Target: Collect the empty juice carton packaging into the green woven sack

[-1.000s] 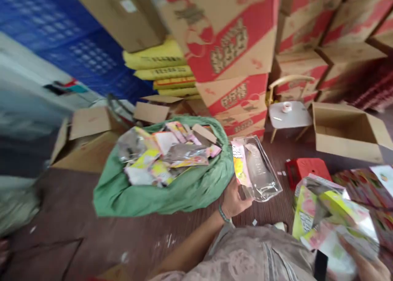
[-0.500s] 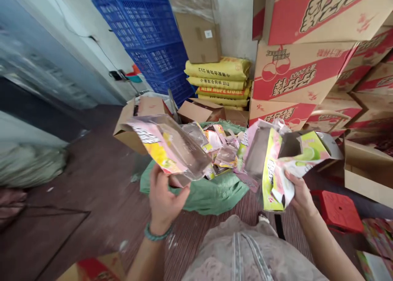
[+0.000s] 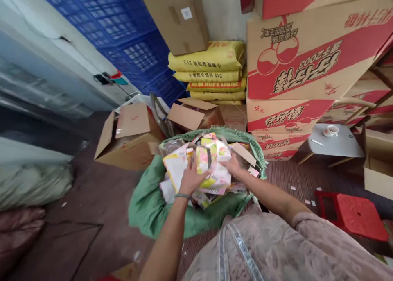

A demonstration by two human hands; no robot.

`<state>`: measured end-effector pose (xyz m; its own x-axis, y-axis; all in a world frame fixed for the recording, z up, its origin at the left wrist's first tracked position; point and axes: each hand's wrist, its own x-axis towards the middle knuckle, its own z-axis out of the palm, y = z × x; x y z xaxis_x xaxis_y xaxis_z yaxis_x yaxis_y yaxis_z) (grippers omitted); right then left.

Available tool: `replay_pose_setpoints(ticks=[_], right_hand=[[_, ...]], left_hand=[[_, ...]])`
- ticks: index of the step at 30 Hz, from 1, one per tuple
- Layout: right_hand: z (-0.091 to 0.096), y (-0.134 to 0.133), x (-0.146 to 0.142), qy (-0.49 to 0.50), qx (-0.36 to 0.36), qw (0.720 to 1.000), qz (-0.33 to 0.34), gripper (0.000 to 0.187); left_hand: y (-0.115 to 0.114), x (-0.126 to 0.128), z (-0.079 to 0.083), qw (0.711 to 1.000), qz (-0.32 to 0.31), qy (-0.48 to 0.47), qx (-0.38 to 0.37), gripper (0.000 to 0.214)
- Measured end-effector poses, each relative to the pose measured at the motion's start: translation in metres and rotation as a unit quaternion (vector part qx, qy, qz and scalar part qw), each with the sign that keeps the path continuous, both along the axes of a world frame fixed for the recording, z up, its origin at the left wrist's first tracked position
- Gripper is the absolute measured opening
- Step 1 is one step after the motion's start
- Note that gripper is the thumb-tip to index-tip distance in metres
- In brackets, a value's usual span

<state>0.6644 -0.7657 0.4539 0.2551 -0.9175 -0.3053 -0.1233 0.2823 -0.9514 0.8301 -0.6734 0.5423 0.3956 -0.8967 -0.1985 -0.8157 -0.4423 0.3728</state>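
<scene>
A green woven sack point(image 3: 147, 207) stands open on the floor in front of me, filled with several crumpled pink, yellow and clear packaging pieces point(image 3: 175, 168). Both my hands are down in its mouth. My left hand point(image 3: 190, 178) presses on a bundle of yellow and pink packaging point(image 3: 215, 166) on top of the pile. My right hand point(image 3: 232, 165) grips the same bundle from the right side. A bracelet sits on my left wrist.
Open cardboard boxes point(image 3: 129, 137) stand behind the sack. Red and tan cartons point(image 3: 303, 60) are stacked at right, yellow sacks point(image 3: 211, 68) and blue crates point(image 3: 123, 35) at the back. A small chair with a cup point(image 3: 331, 130) and a red stool point(image 3: 353, 215) stand at right.
Both hands held packaging up in the air before; they have come down and forward and now push it into the green sack. The view has tilted toward the sack.
</scene>
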Motion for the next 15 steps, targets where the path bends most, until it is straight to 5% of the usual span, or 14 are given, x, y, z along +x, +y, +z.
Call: replay_pose_setpoints(ticks=[4,7,9,11,15], right_hand=[[-0.019,-0.015,0.003,0.123,0.079,0.989,0.034,0.065],[-0.019,-0.031,-0.019,0.198,0.014,0.967,0.161,0.064],[-0.017,-0.051,-0.041,0.228,-0.035,0.949,0.213,0.042],[-0.019,-0.077,-0.067,0.259,-0.05,0.947,0.186,0.022],[-0.038,-0.131,-0.106,0.362,-0.034,0.928,0.083,0.037]], left_hand=[[-0.04,-0.015,-0.038,0.985,0.083,-0.069,0.132,0.114],[-0.044,-0.011,-0.053,0.984,0.059,-0.054,0.162,0.112],[-0.042,-0.008,-0.059,0.982,0.059,-0.047,0.173,0.112],[-0.041,-0.009,-0.063,0.978,0.08,-0.048,0.187,0.114],[-0.04,-0.015,-0.064,0.972,0.112,-0.046,0.2,0.116]])
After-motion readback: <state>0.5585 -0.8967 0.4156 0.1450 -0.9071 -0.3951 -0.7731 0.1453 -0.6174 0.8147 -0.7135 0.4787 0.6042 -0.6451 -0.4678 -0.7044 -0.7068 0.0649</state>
